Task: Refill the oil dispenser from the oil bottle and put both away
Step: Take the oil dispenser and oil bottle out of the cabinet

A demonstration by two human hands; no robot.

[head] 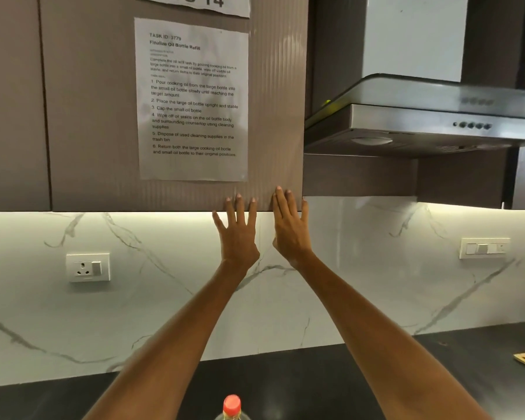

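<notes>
Head view: two forearms enter from the bottom edge, both bare along their whole visible length; no sleeve edge within the frame. Left hand (238, 237) bare: no glove, ring, watch or band seen on the wrist. Right hand (290, 228) likewise bare, nothing worn on the fingers or wrist. Fingernails short, pale at the tips. Rest of the person out of view.
</notes>
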